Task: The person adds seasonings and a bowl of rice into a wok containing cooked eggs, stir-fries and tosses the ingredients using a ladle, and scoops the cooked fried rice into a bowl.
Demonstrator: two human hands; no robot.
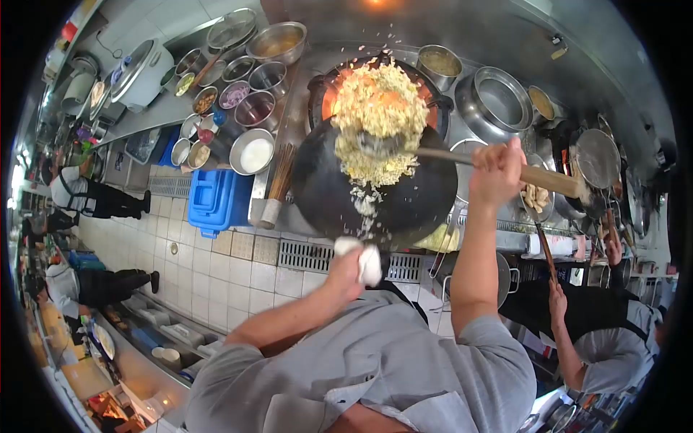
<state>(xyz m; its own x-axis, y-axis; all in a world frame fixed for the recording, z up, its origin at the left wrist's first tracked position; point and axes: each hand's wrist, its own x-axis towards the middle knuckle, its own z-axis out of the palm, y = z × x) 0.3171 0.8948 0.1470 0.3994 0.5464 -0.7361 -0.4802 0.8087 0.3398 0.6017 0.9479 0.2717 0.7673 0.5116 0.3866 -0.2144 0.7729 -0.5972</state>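
A white cloth (370,265) is bunched in my left hand (346,271), at the near edge of a large black wok (317,180). The wok is tilted over the burner flames (330,99). My right hand (497,173) is wrapped round the wooden handle of a ladle (552,180). Its metal bowl lies among the fried rice (379,108) at the wok's far side. Some grains are in the air above the flames, and a few white clumps lie lower down in the wok.
Metal bowls of ingredients (254,110) stand at the left, above a blue bin (216,202). A bamboo brush (280,184) is left of the wok. Pots (502,99) stand at the right. A co-worker (606,339) holds a pan handle at the right; other people are at far left.
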